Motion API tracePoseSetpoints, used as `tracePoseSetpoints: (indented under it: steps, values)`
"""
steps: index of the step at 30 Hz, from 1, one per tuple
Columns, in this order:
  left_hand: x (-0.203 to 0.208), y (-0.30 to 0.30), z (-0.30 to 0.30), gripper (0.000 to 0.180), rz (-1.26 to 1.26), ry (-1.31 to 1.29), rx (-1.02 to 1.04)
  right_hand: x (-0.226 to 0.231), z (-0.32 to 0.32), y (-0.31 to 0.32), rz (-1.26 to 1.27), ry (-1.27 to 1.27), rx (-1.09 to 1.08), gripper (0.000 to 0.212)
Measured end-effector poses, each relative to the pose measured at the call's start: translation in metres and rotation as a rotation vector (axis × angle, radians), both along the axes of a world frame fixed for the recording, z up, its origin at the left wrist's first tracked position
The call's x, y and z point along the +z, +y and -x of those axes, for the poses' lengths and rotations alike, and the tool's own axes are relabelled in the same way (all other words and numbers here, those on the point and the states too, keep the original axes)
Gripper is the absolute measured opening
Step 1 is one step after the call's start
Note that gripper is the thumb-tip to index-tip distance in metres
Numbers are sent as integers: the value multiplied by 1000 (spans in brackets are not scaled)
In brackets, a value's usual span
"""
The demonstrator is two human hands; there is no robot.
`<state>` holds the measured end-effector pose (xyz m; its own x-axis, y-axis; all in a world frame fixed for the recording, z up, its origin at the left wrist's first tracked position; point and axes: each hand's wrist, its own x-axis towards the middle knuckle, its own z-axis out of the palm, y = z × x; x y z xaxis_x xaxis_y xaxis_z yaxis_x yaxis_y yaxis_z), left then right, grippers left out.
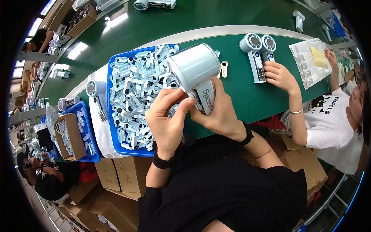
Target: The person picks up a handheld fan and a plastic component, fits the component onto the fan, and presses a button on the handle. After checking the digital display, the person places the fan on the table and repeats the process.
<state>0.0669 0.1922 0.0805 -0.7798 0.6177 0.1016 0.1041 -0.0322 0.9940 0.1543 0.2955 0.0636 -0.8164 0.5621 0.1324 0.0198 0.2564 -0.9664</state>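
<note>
A pale blue-grey handheld fan (195,65) is held up in front of me, its round head upward and its handle tilted down. My right hand (222,110) is wrapped round the handle. With thumb and forefinger pressed together, my left hand (166,120) grips at the fan's neck; whether a small part is between those fingertips cannot be seen. Behind my left hand stands a blue bin (113,116) heaped with small pale blue plastic pieces (133,96). One similar small piece (224,69) lies on the green table just right of the fan.
Two assembled fans (255,62) lie to the right, a co-worker's hand (280,75) on one. Beyond them is a white tray sheet (309,62). Left of the bin lies another fan (96,96), near a second blue bin (92,145) with a cardboard box. Cartons (127,174) stand below the table edge.
</note>
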Motion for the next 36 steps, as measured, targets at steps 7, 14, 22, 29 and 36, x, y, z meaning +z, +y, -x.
tracePoseSetpoints:
  steps: [7, 14, 22, 29, 36]
  values:
    - [-5, -6, 20, 56, -317, -687, -393, 26, -5, 7, 174, 50, 327, 65]
    - [6, -5, 4, 59, -242, -509, -267, 32, -7, 7, 641, -91, 391, 64]
    - [10, -5, 2, 61, -248, -462, -251, 40, -11, 12, 676, -86, 422, 53]
    - [2, -51, 18, 50, 200, 44, -114, 27, -14, 23, 999, -26, 528, 40]
    - [-29, -96, 12, 39, 736, 618, 60, 25, -12, 23, 801, -14, 442, 40]
